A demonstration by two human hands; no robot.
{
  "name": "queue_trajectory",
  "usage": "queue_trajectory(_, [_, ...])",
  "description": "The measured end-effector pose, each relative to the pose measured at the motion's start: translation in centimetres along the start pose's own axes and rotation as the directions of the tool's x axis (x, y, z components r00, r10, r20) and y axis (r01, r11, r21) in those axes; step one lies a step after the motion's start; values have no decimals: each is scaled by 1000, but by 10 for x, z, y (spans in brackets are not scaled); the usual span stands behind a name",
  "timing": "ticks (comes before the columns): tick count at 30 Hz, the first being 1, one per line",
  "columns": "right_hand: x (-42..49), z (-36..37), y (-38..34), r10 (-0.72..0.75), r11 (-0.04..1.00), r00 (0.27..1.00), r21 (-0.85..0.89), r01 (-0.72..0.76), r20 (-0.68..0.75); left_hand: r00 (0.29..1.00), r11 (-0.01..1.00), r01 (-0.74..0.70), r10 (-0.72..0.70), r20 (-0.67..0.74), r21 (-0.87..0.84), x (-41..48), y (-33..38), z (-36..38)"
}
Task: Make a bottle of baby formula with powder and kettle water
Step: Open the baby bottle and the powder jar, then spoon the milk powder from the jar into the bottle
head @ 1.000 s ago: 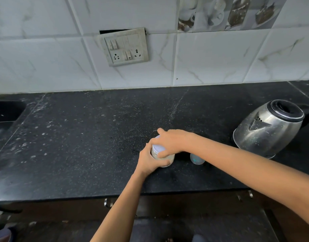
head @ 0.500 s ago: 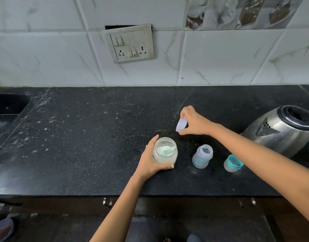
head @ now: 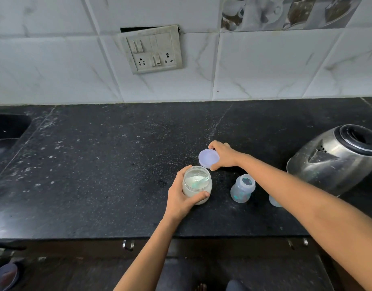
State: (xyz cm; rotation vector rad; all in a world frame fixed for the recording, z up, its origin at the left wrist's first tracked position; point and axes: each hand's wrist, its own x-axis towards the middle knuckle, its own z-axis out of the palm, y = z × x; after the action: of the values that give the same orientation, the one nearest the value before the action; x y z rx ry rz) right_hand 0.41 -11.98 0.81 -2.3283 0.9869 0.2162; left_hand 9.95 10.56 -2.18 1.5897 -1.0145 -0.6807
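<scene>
On black counter (head: 96, 185), left hand (head: 180, 198) grips open jar (head: 197, 184), right hand (head: 224, 156) pinches lid (head: 208, 159).

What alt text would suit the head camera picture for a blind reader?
A person's left hand grips an open jar of white powder on a black counter while the right hand holds its lid just behind. An open baby bottle and a steel kettle stand to the right.
</scene>
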Motion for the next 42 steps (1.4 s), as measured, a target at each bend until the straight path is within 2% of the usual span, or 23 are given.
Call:
queue_trajectory(2, [-5,-9,-12,-53,998,995,13,54,-79,1000,1000,-13,13,0,3,0,0,-1])
queue_trajectory(5, [-37,-24,-49,-98,961,937,212,176,-334,1000,1000,-24,24,-4,5,-1,0,-1])
queue_trajectory(6, [-53,-27,-62,-127,952,927,219,214,-354,1000,1000,-27,27,-7,4,-1,0,-1])
queue_trajectory(7, [-68,-26,-72,-176,957,931,168,238,-318,1000,1000,-29,30,-10,2,-1,1,-1])
queue_trajectory(9, [-89,-17,-85,-245,970,956,-42,241,-160,999,999,-36,36,-11,-2,-2,2,-1])
queue_trajectory(10, [-96,-10,-89,-229,963,969,-163,212,-91,999,999,-40,40,-11,-4,-2,2,-1])
queue_trajectory(13, [-95,8,-96,-102,897,994,-434,80,-27,999,999,-45,45,-8,-14,-3,2,0])
queue_trajectory(16, [-91,14,-106,-4,875,999,-484,-16,-40,999,999,-37,37,-9,-20,-3,2,0])
queue_trajectory(18, [-86,18,-108,12,872,997,-486,-50,-81,999,999,-34,34,-7,-22,-3,1,0])
queue_trajectory(21, [-82,23,-109,-2,900,982,-427,-80,-188,1000,999,-30,30,-6,-16,-3,-2,0])
queue_trajectory(24, [-79,31,-107,-69,924,960,-381,-41,-270,1000,1000,-26,25,-11,-15,-3,-4,0])
queue_trajectory(25, [-76,36,-105,-60,949,959,-315,-31,-276,1000,1000,-25,25,-10,-19,-3,-4,0])
queue_trajectory(29, [-73,45,-101,37,999,983,-21,-42,-181,1000,999,-20,20,-4,-32,-3,-2,0])
queue_trajectory(36, [-90,21,-101,54,989,998,137,-50,-24,1000,999,-19,20,3,-46,-4,1,-2])
queue_trajectory(39, [-98,11,-99,70,971,996,231,-55,-58,1000,999,-17,17,4,-40,-4,1,-2])
queue_trajectory(42, [-105,8,-98,86,955,983,296,-35,-161,1000,999,-11,11,7,-35,-4,1,-2])
